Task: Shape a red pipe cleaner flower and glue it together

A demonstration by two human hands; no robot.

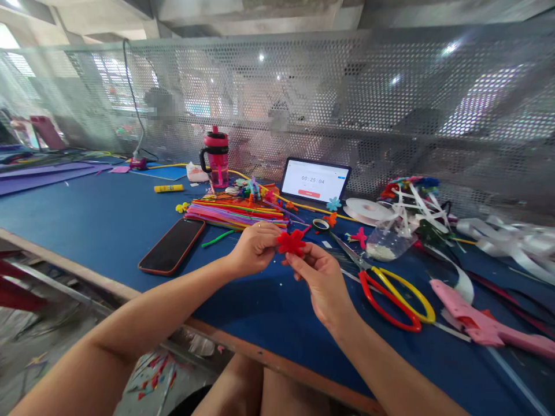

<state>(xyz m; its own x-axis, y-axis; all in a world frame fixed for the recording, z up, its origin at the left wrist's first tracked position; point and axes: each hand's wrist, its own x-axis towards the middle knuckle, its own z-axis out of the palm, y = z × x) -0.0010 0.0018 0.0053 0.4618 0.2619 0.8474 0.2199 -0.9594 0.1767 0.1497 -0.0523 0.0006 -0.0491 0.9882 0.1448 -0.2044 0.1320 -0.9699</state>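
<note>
Holding red flower [292,242], you're pinching its L edge w/ L hand [255,248], lower R w/ R hand [324,278]; both equally nr, no clear long axis.

- Perf. metal partition [312,124], 10–2 o'clk, behind blue counter [104,225]
- Concrete-look ceiling [260,13] w/ beams, 12 o'clk
- Bright opening [6,36], 10 o'clk
- Bright light spot [451,47] thru perfs, 2 o'clk
- Grey floor [60,335], 8 o'clk, littered w/ scraps [156,378]
</note>
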